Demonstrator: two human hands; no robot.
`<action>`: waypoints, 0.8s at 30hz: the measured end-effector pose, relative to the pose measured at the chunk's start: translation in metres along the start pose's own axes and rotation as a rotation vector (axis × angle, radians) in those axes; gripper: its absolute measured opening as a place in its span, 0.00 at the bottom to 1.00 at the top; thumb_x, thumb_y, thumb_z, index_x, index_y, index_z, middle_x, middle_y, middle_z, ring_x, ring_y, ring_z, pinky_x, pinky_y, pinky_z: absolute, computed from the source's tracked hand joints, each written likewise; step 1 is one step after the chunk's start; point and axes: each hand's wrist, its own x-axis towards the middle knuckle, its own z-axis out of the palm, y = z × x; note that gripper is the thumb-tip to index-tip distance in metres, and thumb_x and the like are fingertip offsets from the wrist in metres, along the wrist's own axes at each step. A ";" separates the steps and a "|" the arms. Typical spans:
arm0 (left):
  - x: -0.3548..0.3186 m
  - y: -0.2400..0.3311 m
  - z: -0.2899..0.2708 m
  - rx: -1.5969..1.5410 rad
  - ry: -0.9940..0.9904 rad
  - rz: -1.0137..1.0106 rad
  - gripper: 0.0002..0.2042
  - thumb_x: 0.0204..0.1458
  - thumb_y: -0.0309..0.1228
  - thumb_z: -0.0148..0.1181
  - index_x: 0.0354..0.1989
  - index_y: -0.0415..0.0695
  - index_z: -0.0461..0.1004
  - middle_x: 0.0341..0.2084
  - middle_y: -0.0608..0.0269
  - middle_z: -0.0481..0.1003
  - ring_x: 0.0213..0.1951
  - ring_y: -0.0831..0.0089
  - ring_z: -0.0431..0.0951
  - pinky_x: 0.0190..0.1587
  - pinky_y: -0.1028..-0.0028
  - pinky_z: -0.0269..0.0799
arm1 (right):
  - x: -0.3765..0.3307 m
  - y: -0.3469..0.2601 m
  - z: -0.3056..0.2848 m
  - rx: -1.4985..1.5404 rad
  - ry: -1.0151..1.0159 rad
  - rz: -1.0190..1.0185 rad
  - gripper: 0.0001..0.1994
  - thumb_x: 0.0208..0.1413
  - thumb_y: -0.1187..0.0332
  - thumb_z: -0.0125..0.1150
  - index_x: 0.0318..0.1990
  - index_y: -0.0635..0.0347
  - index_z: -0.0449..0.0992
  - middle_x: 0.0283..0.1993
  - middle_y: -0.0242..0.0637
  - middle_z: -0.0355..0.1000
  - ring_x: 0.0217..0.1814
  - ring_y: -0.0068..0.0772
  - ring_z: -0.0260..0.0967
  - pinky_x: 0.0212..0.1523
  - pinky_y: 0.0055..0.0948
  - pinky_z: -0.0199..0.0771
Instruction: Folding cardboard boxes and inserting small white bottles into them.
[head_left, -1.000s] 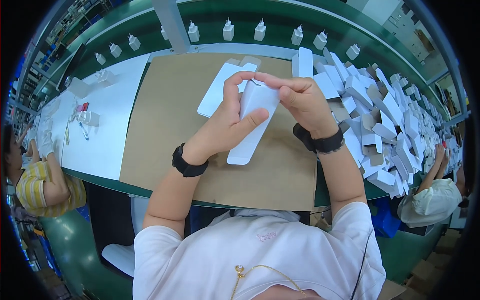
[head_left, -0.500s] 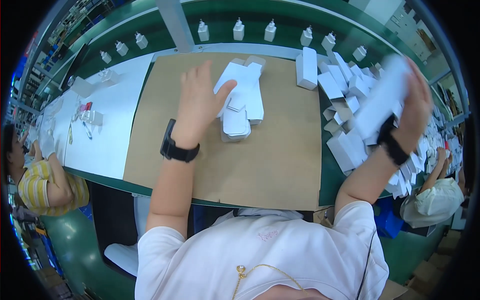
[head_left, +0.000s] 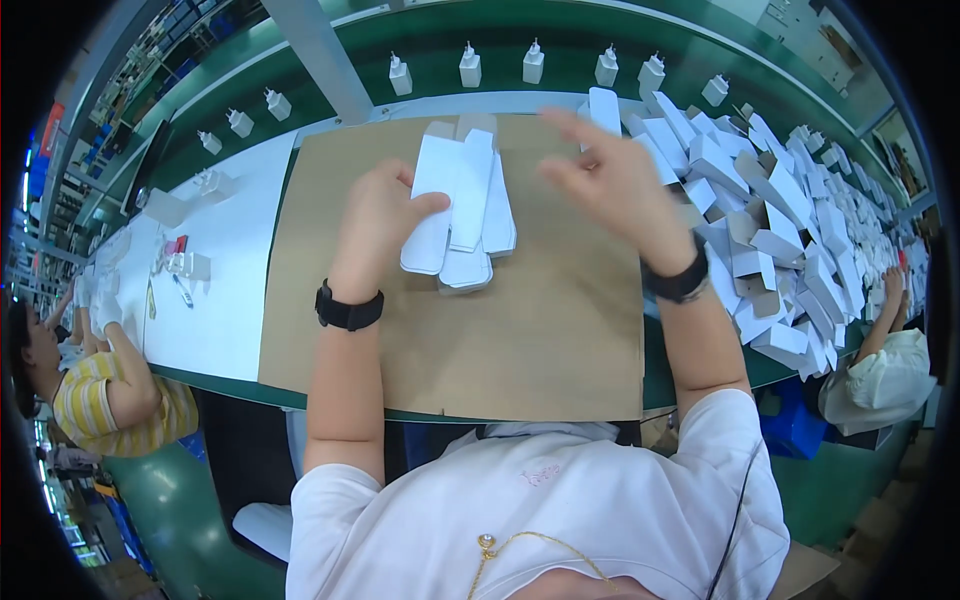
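Two hands are over one brown sheet on the bench. The left hand has its thumb across the edge of the flat white cartons, several overlapping at the sheet's upper middle; whether it grips one I cannot tell. The right hand, blurred, is empty, fingers spread. At least nine pronged white blocks stand behind. Half a second ago, the right hand held a formed box over the pile.

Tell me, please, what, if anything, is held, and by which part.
The left hand has its thumb over the left edge of a flat white cardboard carton; whether it grips is unclear. The right hand looks empty.
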 end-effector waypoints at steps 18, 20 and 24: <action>0.002 -0.024 -0.009 -0.236 0.133 0.011 0.10 0.36 0.27 0.66 0.22 0.38 0.69 0.19 0.62 0.71 0.21 0.77 0.70 0.23 0.79 0.65 | -0.009 -0.009 0.012 -0.014 -0.090 0.079 0.21 0.48 0.65 0.61 0.52 0.55 0.69 0.39 0.40 0.72 0.26 0.21 0.66 0.30 0.20 0.68; -0.006 -0.008 -0.009 -0.352 0.058 0.023 0.10 0.36 0.26 0.66 0.21 0.38 0.69 0.18 0.63 0.71 0.20 0.77 0.70 0.23 0.79 0.65 | -0.009 -0.010 0.014 0.097 -0.038 0.124 0.23 0.49 0.65 0.60 0.54 0.54 0.66 0.39 0.40 0.72 0.27 0.21 0.67 0.31 0.19 0.68; -0.027 0.010 0.016 -0.443 0.029 0.147 0.10 0.36 0.25 0.66 0.20 0.38 0.68 0.16 0.62 0.71 0.19 0.77 0.70 0.23 0.79 0.66 | -0.006 -0.028 0.023 0.249 -0.066 0.048 0.21 0.51 0.67 0.58 0.53 0.57 0.66 0.39 0.37 0.71 0.33 0.20 0.68 0.35 0.18 0.67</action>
